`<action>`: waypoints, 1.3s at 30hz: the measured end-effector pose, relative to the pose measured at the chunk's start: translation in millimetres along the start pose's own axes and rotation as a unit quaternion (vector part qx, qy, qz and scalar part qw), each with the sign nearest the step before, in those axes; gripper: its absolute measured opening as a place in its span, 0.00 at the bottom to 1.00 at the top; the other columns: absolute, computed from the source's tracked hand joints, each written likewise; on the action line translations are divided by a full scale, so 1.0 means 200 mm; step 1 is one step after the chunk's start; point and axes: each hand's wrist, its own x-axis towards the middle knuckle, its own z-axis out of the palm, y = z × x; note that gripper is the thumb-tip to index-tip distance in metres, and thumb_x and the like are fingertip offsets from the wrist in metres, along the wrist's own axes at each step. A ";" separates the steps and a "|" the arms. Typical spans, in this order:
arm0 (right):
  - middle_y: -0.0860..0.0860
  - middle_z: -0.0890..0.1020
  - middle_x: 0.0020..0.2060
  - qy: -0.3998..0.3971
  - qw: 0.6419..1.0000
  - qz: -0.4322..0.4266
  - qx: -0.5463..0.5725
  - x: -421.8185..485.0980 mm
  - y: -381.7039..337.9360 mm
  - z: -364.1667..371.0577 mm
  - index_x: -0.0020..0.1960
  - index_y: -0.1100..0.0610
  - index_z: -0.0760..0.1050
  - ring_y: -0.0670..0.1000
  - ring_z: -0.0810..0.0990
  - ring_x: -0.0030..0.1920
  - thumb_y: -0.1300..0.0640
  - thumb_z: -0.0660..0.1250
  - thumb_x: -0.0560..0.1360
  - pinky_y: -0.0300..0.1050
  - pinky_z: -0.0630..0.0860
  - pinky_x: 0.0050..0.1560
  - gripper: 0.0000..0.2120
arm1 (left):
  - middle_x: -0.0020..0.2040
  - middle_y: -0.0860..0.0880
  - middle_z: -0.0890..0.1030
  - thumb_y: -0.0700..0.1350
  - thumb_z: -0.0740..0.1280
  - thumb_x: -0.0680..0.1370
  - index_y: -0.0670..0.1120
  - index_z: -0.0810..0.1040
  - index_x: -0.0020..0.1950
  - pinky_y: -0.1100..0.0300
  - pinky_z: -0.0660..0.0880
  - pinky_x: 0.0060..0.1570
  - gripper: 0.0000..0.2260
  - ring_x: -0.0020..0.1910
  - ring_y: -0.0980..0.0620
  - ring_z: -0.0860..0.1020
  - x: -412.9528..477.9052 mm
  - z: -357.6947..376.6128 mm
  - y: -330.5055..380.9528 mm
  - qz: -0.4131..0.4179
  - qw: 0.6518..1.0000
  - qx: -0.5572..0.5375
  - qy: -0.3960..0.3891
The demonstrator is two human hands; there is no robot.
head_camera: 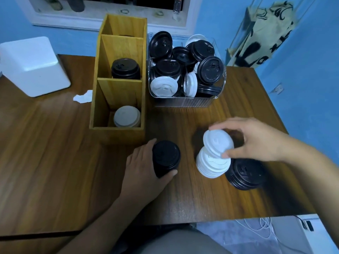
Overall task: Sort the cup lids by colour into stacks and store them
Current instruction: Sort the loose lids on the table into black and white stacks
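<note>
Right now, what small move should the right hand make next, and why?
Probably level the white lid and press it onto the white stack: the right hand pinches it tilted on top, not yet nested. The left hand grips a black stack.

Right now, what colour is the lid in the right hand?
The lid is white; head view shows it.

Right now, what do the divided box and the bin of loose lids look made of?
Divided box: wood or wood-look board, yellowish, grain lines visible, matte.
Bin: likely clear plastic; lids show through its glossy ribbed wall.
</note>
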 end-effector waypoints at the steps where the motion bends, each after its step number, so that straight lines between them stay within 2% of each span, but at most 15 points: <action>1: 0.31 0.74 0.65 -0.014 1.000 -0.008 -0.019 -0.03 0.00 0.03 0.70 0.37 0.73 0.35 0.70 0.68 0.47 0.81 0.67 0.37 0.65 0.68 0.34 | 0.70 0.53 0.72 0.69 0.73 0.67 0.52 0.61 0.78 0.56 0.61 0.67 0.45 0.69 0.54 0.68 0.00 0.00 0.00 -0.001 1.000 0.000 -0.001; 5: 0.31 0.71 0.69 -0.030 0.998 -0.011 -0.051 -0.05 0.02 0.13 0.72 0.39 0.71 0.37 0.65 0.71 0.49 0.81 0.68 0.43 0.63 0.75 0.36 | 0.71 0.54 0.72 0.68 0.74 0.67 0.53 0.61 0.78 0.57 0.60 0.67 0.46 0.69 0.55 0.67 0.01 0.00 0.01 -0.005 1.000 0.000 -0.008; 10: 0.31 0.67 0.71 -0.032 0.999 0.003 -0.042 -0.08 0.02 0.20 0.74 0.37 0.66 0.36 0.63 0.72 0.48 0.78 0.72 0.37 0.60 0.74 0.36 | 0.71 0.55 0.71 0.68 0.74 0.67 0.53 0.61 0.78 0.59 0.59 0.68 0.45 0.70 0.56 0.66 0.01 -0.01 0.01 -0.004 1.000 -0.004 -0.012; 14: 0.29 0.66 0.71 -0.033 0.999 0.009 0.006 -0.11 0.00 0.28 0.73 0.36 0.65 0.37 0.66 0.72 0.44 0.75 0.74 0.42 0.68 0.72 0.31 | 0.71 0.54 0.71 0.68 0.73 0.67 0.53 0.60 0.78 0.58 0.60 0.67 0.45 0.69 0.57 0.66 0.01 -0.01 0.01 0.000 1.000 -0.008 -0.012; 18: 0.30 0.64 0.74 -0.053 0.998 0.039 0.005 -0.10 0.00 0.31 0.70 0.33 0.63 0.40 0.66 0.73 0.44 0.75 0.73 0.49 0.70 0.71 0.32 | 0.71 0.54 0.71 0.69 0.73 0.67 0.53 0.60 0.78 0.58 0.59 0.67 0.45 0.69 0.56 0.66 0.01 -0.01 0.01 -0.005 1.000 -0.004 -0.013; 21: 0.32 0.60 0.76 -0.070 0.996 0.049 -0.017 -0.06 -0.04 0.31 0.70 0.33 0.61 0.42 0.63 0.76 0.45 0.74 0.74 0.47 0.66 0.73 0.31 | 0.70 0.54 0.72 0.69 0.73 0.67 0.53 0.61 0.77 0.58 0.60 0.66 0.45 0.69 0.56 0.66 0.01 -0.01 0.01 -0.002 1.000 0.004 -0.012; 25: 0.36 0.52 0.80 -0.059 0.997 0.027 -0.028 0.01 -0.10 0.32 0.75 0.38 0.59 0.39 0.51 0.79 0.49 0.71 0.78 0.41 0.54 0.78 0.32 | 0.70 0.54 0.73 0.69 0.73 0.67 0.53 0.62 0.77 0.59 0.60 0.66 0.45 0.68 0.56 0.66 0.01 -0.01 0.01 -0.004 1.000 0.009 -0.009; 27: 0.36 0.50 0.80 -0.043 0.999 0.023 -0.009 -0.01 -0.11 0.32 0.78 0.38 0.56 0.37 0.47 0.79 0.46 0.72 0.76 0.44 0.52 0.80 0.36 | 0.70 0.54 0.73 0.69 0.73 0.67 0.53 0.61 0.77 0.58 0.60 0.66 0.45 0.68 0.56 0.66 0.01 0.00 0.01 -0.005 1.000 0.006 -0.012; 29: 0.36 0.50 0.80 0.017 0.999 0.031 0.032 -0.09 -0.10 0.32 0.80 0.37 0.52 0.35 0.46 0.79 0.38 0.72 0.73 0.46 0.52 0.81 0.42 | 0.71 0.55 0.72 0.70 0.72 0.67 0.54 0.60 0.77 0.59 0.60 0.66 0.45 0.69 0.56 0.66 0.01 -0.01 0.01 -0.008 1.000 -0.001 -0.016; 31: 0.35 0.53 0.80 0.105 0.991 0.069 0.034 -0.23 -0.06 0.30 0.80 0.35 0.52 0.36 0.48 0.79 0.32 0.70 0.70 0.49 0.53 0.79 0.44 | 0.71 0.55 0.72 0.70 0.73 0.67 0.54 0.60 0.77 0.59 0.58 0.67 0.45 0.70 0.56 0.66 0.01 -0.01 0.01 -0.009 1.000 -0.005 -0.016; 33: 0.36 0.55 0.80 0.152 0.981 0.122 -0.001 -0.37 0.00 0.32 0.79 0.33 0.52 0.40 0.49 0.80 0.30 0.68 0.69 0.55 0.56 0.79 0.44 | 0.71 0.55 0.71 0.70 0.73 0.67 0.54 0.60 0.77 0.59 0.58 0.67 0.45 0.70 0.56 0.66 0.01 -0.01 0.01 -0.005 1.000 -0.004 -0.015; 36: 0.37 0.54 0.79 0.127 0.980 0.151 -0.025 -0.49 0.08 0.43 0.79 0.33 0.51 0.46 0.50 0.81 0.28 0.64 0.69 0.63 0.60 0.77 0.42 | 0.70 0.54 0.72 0.70 0.73 0.67 0.53 0.61 0.77 0.57 0.60 0.67 0.44 0.69 0.55 0.67 0.01 -0.01 0.01 -0.005 1.000 -0.001 -0.013; 39: 0.38 0.49 0.81 0.118 0.983 0.139 -0.022 -0.47 0.13 0.51 0.81 0.36 0.50 0.47 0.50 0.81 0.33 0.62 0.74 0.63 0.64 0.75 0.39 | 0.69 0.54 0.73 0.70 0.73 0.67 0.53 0.62 0.76 0.55 0.62 0.67 0.44 0.68 0.54 0.68 0.01 0.00 0.01 -0.001 1.000 0.005 -0.009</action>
